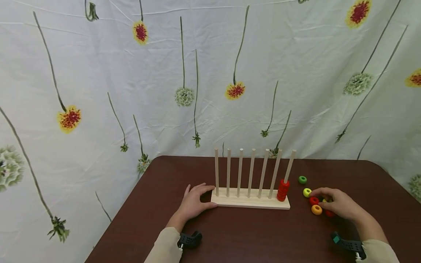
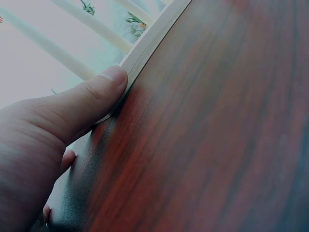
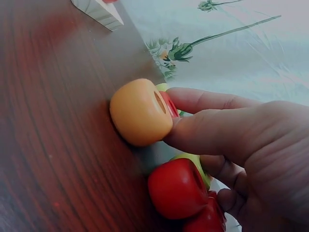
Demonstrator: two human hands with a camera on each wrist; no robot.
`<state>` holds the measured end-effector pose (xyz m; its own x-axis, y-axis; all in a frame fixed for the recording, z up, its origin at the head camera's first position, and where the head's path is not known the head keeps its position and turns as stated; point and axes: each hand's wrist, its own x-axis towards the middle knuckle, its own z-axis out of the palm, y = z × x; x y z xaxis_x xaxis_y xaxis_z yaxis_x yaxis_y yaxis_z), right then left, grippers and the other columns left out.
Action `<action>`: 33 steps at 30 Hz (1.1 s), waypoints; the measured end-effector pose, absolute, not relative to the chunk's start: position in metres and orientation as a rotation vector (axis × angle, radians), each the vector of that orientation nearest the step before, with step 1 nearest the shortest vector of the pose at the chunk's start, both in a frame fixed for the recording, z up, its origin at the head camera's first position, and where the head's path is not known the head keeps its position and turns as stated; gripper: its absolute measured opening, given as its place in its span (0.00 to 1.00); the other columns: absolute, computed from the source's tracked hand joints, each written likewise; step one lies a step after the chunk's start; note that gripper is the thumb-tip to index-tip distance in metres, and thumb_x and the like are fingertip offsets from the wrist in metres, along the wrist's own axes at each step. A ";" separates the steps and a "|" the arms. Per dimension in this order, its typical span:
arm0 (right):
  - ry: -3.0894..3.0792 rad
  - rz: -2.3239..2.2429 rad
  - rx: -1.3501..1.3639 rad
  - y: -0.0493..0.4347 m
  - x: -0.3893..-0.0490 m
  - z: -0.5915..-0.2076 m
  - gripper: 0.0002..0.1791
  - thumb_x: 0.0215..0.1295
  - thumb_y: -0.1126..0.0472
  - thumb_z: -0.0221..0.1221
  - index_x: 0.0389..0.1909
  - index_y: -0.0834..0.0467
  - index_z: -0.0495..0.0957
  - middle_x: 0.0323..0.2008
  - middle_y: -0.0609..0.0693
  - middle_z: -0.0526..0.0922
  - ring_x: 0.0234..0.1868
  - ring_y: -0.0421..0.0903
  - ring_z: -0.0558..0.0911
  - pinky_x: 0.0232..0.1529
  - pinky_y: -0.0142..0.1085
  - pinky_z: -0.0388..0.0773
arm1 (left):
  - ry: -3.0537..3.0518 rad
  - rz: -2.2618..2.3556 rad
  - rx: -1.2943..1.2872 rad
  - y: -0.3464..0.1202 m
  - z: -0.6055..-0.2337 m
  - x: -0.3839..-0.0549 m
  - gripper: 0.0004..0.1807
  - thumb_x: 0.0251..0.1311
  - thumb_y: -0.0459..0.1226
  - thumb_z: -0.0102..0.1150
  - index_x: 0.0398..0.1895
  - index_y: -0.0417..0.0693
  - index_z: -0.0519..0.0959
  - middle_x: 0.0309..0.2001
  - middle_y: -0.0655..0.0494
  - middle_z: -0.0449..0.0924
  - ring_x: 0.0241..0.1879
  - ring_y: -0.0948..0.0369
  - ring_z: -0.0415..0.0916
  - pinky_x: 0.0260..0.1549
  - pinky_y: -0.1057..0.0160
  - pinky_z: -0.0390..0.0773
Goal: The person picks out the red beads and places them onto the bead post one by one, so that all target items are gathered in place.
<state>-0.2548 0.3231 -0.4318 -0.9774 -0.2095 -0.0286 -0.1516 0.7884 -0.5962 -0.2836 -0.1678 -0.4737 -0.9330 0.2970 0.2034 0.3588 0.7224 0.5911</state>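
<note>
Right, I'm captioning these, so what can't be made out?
Head view: the rightmost yellow bead, mostly hidden by the right grip.
Right wrist view: the upper red bead, mostly hidden behind the orange bead.
Left wrist view: the tops of the wooden pegs, cut off by the picture's edges.

Left grip (image 2: 41, 133) on wooden base (image 2: 148, 43)

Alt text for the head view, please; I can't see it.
The right hand appears to pinch a red bead among loose beads beside a wooden rack of seven pegs. The left hand holds the rack's left end; stacked red beads sit on the rightmost peg.
</note>
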 end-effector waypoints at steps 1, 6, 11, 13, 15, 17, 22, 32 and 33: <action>2.888 -0.942 -0.295 0.323 -0.255 -0.432 0.18 0.62 0.66 0.64 0.53 0.60 0.82 0.46 0.57 0.81 0.34 0.47 0.69 0.33 0.36 0.66 | -2.827 -0.995 -0.545 -0.168 -0.474 -0.284 0.34 0.53 0.52 0.73 0.64 0.56 0.78 0.65 0.53 0.78 0.73 0.48 0.64 0.73 0.30 0.40; 2.902 -0.913 -0.277 0.321 -0.256 -0.430 0.18 0.62 0.63 0.66 0.53 0.59 0.82 0.47 0.58 0.82 0.35 0.47 0.69 0.34 0.37 0.67 | -2.834 -0.987 -0.525 -0.168 -0.473 -0.283 0.34 0.53 0.52 0.74 0.64 0.57 0.78 0.65 0.54 0.78 0.73 0.48 0.64 0.74 0.31 0.40; 2.897 -0.900 -0.244 0.320 -0.256 -0.430 0.17 0.62 0.61 0.66 0.53 0.57 0.82 0.49 0.59 0.82 0.37 0.47 0.72 0.36 0.37 0.71 | -2.833 -0.992 -0.505 -0.168 -0.473 -0.283 0.33 0.52 0.53 0.74 0.64 0.58 0.79 0.65 0.55 0.78 0.74 0.49 0.63 0.74 0.32 0.39; 2.895 -0.907 -0.242 0.320 -0.256 -0.429 0.17 0.62 0.61 0.66 0.53 0.57 0.82 0.49 0.59 0.82 0.37 0.48 0.72 0.36 0.38 0.71 | -2.833 -0.994 -0.505 -0.167 -0.473 -0.283 0.33 0.52 0.53 0.74 0.64 0.59 0.79 0.65 0.55 0.78 0.74 0.50 0.63 0.74 0.32 0.39; 2.891 -0.925 -0.241 0.320 -0.255 -0.429 0.17 0.62 0.60 0.66 0.53 0.58 0.82 0.47 0.58 0.82 0.36 0.47 0.71 0.35 0.38 0.71 | -2.831 -0.999 -0.506 -0.167 -0.473 -0.282 0.33 0.52 0.52 0.74 0.64 0.58 0.79 0.65 0.56 0.78 0.74 0.50 0.63 0.74 0.32 0.39; 2.887 -0.943 -0.237 0.320 -0.255 -0.428 0.18 0.63 0.59 0.66 0.53 0.58 0.82 0.45 0.56 0.82 0.35 0.47 0.71 0.34 0.37 0.70 | -2.830 -1.007 -0.507 -0.167 -0.473 -0.282 0.33 0.52 0.52 0.74 0.64 0.58 0.79 0.65 0.55 0.78 0.74 0.50 0.63 0.74 0.32 0.38; 2.881 -0.968 -0.224 0.320 -0.254 -0.429 0.19 0.64 0.57 0.66 0.55 0.59 0.81 0.40 0.53 0.80 0.33 0.46 0.71 0.30 0.35 0.71 | -2.830 -1.010 -0.509 -0.167 -0.473 -0.282 0.33 0.53 0.52 0.74 0.64 0.58 0.78 0.65 0.56 0.78 0.74 0.50 0.63 0.74 0.32 0.38; 2.926 -0.943 -0.197 0.316 -0.254 -0.426 0.20 0.64 0.53 0.66 0.54 0.57 0.80 0.36 0.51 0.76 0.33 0.46 0.71 0.31 0.37 0.69 | -2.822 -1.012 -0.518 -0.167 -0.474 -0.282 0.33 0.53 0.52 0.74 0.64 0.58 0.78 0.65 0.56 0.78 0.74 0.49 0.63 0.74 0.32 0.38; 2.940 -0.938 -0.201 0.315 -0.254 -0.425 0.20 0.64 0.52 0.66 0.53 0.57 0.81 0.36 0.51 0.77 0.33 0.46 0.71 0.31 0.37 0.69 | -2.823 -1.013 -0.518 -0.167 -0.474 -0.282 0.33 0.53 0.52 0.74 0.64 0.58 0.78 0.65 0.56 0.78 0.74 0.49 0.63 0.74 0.32 0.38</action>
<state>-0.2544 0.3152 -0.4254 -0.9904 -0.1383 -0.0073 -0.1085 0.8077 -0.5796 -0.2819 -0.1672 -0.4737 -0.9373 0.2824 0.2040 0.3477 0.7213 0.5990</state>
